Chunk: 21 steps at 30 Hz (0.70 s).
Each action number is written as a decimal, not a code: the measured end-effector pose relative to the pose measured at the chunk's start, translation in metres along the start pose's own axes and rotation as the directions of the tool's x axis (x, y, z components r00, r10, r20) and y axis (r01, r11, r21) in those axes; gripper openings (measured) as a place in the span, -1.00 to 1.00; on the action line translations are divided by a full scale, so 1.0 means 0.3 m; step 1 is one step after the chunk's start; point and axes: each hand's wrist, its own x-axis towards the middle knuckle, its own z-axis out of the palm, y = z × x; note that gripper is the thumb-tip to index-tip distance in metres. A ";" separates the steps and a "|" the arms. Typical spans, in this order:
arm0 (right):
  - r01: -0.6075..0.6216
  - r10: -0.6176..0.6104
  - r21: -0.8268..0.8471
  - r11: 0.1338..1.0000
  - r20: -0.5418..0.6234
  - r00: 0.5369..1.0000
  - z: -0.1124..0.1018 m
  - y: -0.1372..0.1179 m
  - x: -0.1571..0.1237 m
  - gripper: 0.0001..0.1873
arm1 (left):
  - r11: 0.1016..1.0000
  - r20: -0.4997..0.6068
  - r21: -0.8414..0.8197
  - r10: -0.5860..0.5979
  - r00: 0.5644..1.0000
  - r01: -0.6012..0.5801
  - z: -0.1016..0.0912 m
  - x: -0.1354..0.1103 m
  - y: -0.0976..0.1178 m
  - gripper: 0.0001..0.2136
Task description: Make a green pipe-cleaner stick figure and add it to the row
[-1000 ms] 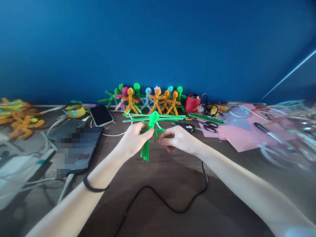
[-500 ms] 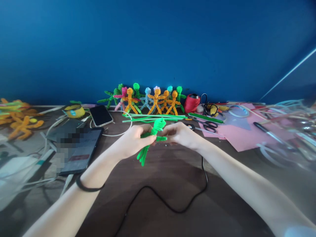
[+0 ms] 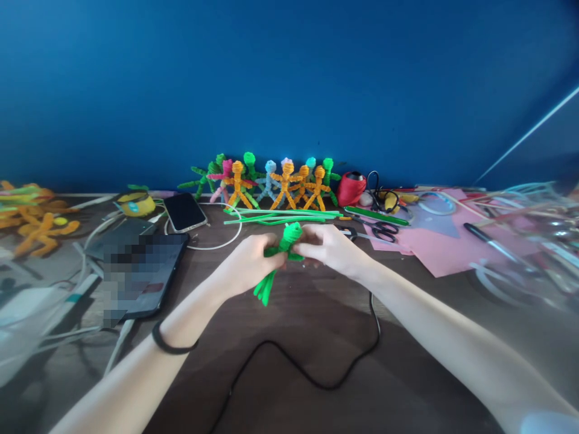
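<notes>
Between my hands, above the tabletop, is a green pipe-cleaner figure [image 3: 290, 237] with a coiled head and loose strands hanging down to the left. My left hand [image 3: 253, 258] pinches its body between thumb and fingers. From the right, my right hand [image 3: 326, 248] is closed at the figure's head and arm, thumb and fingertips against the green stems. The exact spot the right fingertips grip is partly hidden. Just beyond my hands lie several straight green pipe cleaners [image 3: 284, 216].
Finished pipe-cleaner figures [image 3: 287, 181] in several colours line the blue wall. At left are a phone [image 3: 184, 212], a dark tablet [image 3: 156, 283] and orange figures [image 3: 43, 232]. Scissors [image 3: 382, 230] and pink paper [image 3: 447, 247] lie right. A black cable [image 3: 312, 378] crosses the near table.
The green figure has dropped slightly and its head has tilted lower. My right fingers have closed in nearer its head, and my left forearm has shifted a little right.
</notes>
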 end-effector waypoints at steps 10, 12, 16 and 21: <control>-0.094 0.089 0.171 0.981 0.036 0.995 0.007 0.000 0.002 -0.76 | 1.000 -0.030 0.011 0.006 1.000 -0.005 0.001 0.006 0.013 -0.81; -0.098 0.094 0.168 0.981 0.028 0.995 0.001 0.004 0.004 -0.78 | 1.000 -0.030 0.013 -0.004 1.000 0.005 -0.003 0.007 0.010 -0.78; -0.078 0.079 0.141 0.987 -0.005 0.997 -0.004 0.017 0.006 -0.84 | 0.995 -0.021 -0.052 0.087 0.996 -0.088 -0.006 0.010 0.000 -0.78; 0.019 -0.021 -0.062 0.998 -0.035 0.999 0.000 0.020 -0.002 -0.93 | 1.000 -0.036 -0.022 0.017 0.999 -0.018 0.001 0.004 0.001 -0.83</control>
